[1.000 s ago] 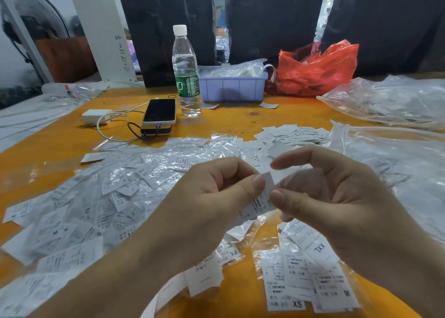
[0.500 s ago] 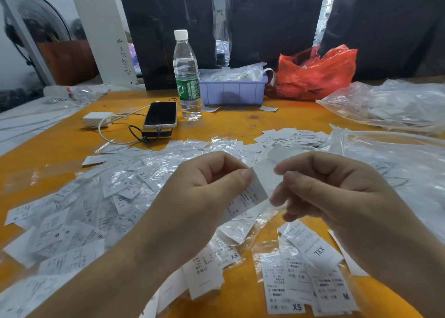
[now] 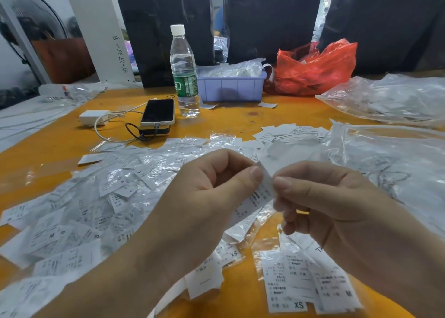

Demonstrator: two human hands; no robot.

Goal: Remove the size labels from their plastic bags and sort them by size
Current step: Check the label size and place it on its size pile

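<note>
Left hand (image 3: 207,197): thumb and curled fingers pinch a white label (image 3: 257,194) held above the table (image 3: 240,120). Right hand (image 3: 332,204): thumb and forefinger pinch the same label's upper edge. Below: heap of bagged labels (image 3: 96,197) at left; small pile (image 3: 310,281) marked XS, M, near right. Far side: bottle (image 3: 184,72), phone (image 3: 159,111), tray (image 3: 231,86), red bag (image 3: 315,67).

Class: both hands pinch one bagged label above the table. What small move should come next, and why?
Probably pull the label out of its clear sleeve: the left hand and right hand pinch it at opposite sides, and its size mark is not readable yet.
</note>
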